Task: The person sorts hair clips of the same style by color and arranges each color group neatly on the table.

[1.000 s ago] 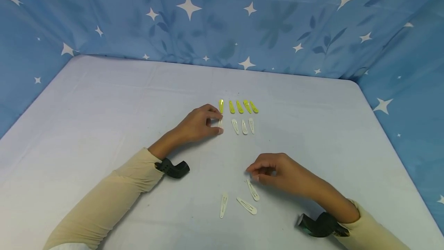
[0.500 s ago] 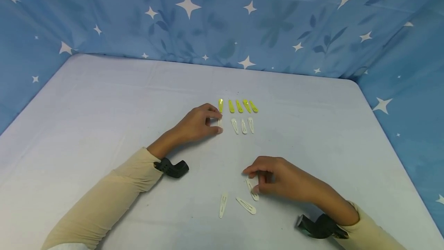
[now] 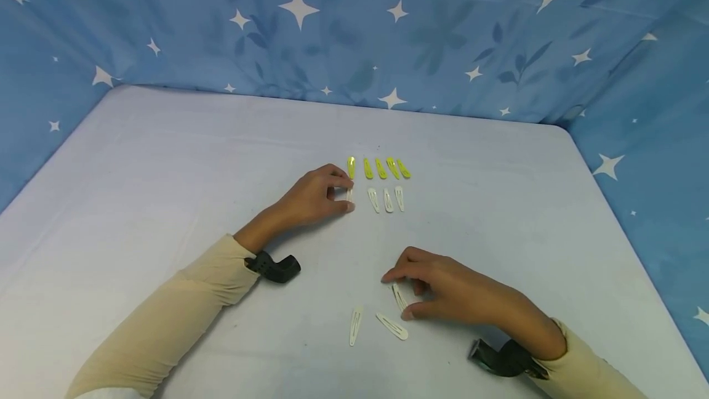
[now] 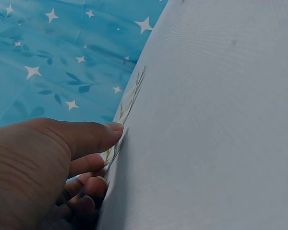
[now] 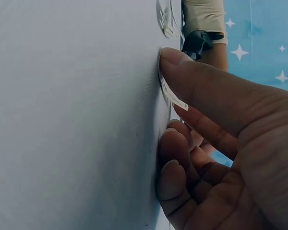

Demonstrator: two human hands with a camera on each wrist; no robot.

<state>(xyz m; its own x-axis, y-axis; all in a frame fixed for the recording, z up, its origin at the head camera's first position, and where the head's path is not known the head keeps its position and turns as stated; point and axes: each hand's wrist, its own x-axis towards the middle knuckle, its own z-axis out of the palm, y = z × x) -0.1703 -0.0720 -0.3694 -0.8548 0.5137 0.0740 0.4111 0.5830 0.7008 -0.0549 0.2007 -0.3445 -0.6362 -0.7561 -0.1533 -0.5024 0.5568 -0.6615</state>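
My left hand [image 3: 318, 196] rests at the left end of a row of white hair clips. Its thumb and index finger hold the two ends of a white snap hair clip [image 3: 349, 194] lying on the table. Lower down, my right hand [image 3: 454, 285] has its thumb on the lower end of another white hair clip [image 3: 399, 297], with the index fingertip near the upper end. In the right wrist view this clip [image 5: 170, 93] shows between thumb [image 5: 175, 60] and index finger. Two loose white clips, one upright [image 3: 356, 326] and one slanted [image 3: 392, 326], lie left of that hand.
Several yellow hair clips [image 3: 381, 169] form a row at the back. Below them lie three white clips [image 3: 388, 200], right of my left hand. The white-covered table [image 3: 194, 159] meets a blue star-patterned curtain [image 3: 343, 29]. Each wrist wears a black camera mount [image 3: 274, 268].
My right hand has moved down and left over the nearest loose white clip, its thumb sliding to the lower end as the fingers spread. My left hand stays at its clip.
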